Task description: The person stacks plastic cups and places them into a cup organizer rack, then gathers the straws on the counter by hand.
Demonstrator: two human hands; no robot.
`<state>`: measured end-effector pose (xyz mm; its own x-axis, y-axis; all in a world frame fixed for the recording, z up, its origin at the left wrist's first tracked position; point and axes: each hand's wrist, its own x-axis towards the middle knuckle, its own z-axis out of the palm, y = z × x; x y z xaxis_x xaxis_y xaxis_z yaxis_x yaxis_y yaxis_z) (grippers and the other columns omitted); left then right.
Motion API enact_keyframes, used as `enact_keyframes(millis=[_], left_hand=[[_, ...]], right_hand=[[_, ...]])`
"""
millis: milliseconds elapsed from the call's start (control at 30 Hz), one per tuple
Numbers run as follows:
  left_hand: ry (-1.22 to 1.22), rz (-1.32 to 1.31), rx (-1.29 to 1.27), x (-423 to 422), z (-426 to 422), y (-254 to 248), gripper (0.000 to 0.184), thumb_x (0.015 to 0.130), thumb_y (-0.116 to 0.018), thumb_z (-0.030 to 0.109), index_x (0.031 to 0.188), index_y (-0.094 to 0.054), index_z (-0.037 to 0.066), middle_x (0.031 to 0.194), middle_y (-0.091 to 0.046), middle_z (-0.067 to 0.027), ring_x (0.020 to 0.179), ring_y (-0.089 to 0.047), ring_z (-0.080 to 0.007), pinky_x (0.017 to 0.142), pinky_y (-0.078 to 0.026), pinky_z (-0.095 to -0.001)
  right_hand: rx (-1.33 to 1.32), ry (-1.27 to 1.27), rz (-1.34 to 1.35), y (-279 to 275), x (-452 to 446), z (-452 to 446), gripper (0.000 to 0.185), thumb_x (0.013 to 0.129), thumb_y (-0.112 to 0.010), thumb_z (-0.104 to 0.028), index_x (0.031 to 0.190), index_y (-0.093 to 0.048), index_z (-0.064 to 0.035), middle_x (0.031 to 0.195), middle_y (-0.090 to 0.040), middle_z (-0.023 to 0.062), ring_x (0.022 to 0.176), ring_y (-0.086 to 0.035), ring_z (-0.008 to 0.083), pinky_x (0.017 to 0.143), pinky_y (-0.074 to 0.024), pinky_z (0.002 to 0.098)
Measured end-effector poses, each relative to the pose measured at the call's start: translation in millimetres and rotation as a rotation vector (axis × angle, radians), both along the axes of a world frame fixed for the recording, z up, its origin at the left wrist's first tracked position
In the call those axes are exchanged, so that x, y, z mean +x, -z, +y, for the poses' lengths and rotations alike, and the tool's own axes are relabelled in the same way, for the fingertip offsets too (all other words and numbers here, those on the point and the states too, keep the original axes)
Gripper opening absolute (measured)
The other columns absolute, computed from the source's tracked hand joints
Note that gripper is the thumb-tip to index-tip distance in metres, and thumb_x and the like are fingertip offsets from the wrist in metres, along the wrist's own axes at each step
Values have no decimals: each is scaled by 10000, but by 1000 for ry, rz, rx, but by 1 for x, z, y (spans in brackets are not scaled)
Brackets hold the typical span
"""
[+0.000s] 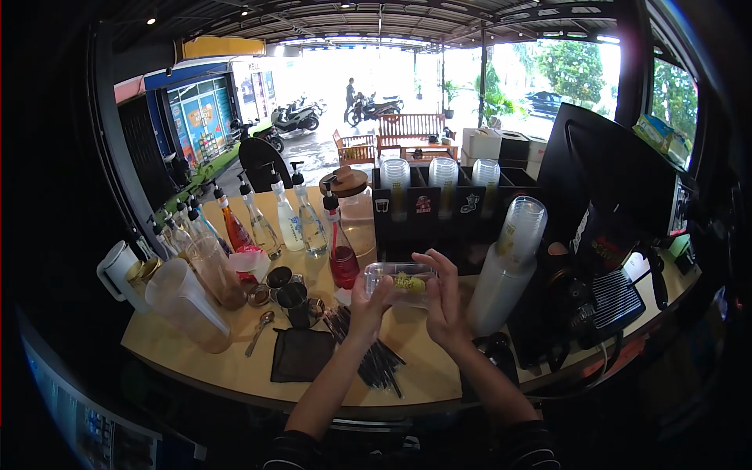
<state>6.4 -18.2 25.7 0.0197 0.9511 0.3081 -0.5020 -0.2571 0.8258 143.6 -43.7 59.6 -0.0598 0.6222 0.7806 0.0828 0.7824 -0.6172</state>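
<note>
A clear plastic cup (401, 285) with a yellow-green print lies on its side in the air, above the counter's middle. Round its left end are the fingers and thumb of my left hand (370, 307). My right hand (445, 304) grips the other end, its fingers raised behind the cup. Below my left forearm, a bundle of black straws (377, 364) lies loose on the wood. To the right of my right hand leans a tall stack of clear cups (501, 290). A pump bottle of red syrup (343, 257) stands just beyond my left hand.
Several pump bottles (288, 221), plastic pitchers (182, 301), metal cups (293, 304), a spoon (259, 334) and a dark cloth (302, 355) occupy the left. A black cup organizer (415, 231) stands behind. An espresso machine (611, 301) and a dark screen (591, 160) flank the right.
</note>
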Motion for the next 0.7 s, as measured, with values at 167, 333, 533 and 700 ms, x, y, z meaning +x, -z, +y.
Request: enact_keyframes(millis=[167,333,533,700], left_hand=[[118,-229,-128,7,-3,-7,384,828,-660,224,1108,-454,60,1033,-541,-42,923,-579,-124,793,-495,-276],[32,-130,37,-3,20,-10,503,766,-700,77,1169,-400,42,1044,-523,-56,947,-555,-131,823,-479,-277],[-329,216,397,-9,34,-29,844,631,-797,62,1270,-247,23,1125,-463,-118,1077,-484,-196,920,-436,-313],[-251,393,523,4,28,-48,944,582,-841,166,1297,-236,47,1210,-451,-159,1138,-472,-239,991,-377,-354]], right_hand=[[-16,-66,75,5,-4,1,421,949,-352,-116,1343,-247,-14,1275,-439,172,1055,-506,196,915,-393,323],[-55,52,-236,5,12,1,478,938,-397,-174,1358,-222,-27,1289,-421,184,1011,-514,212,910,-398,340],[-90,412,-746,-49,24,-14,605,836,-580,-244,1333,-302,-40,1254,-442,166,1053,-513,308,858,-453,392],[153,425,-643,-70,13,-2,652,744,-677,-285,1288,-376,-88,1235,-423,133,1044,-503,319,823,-479,399]])
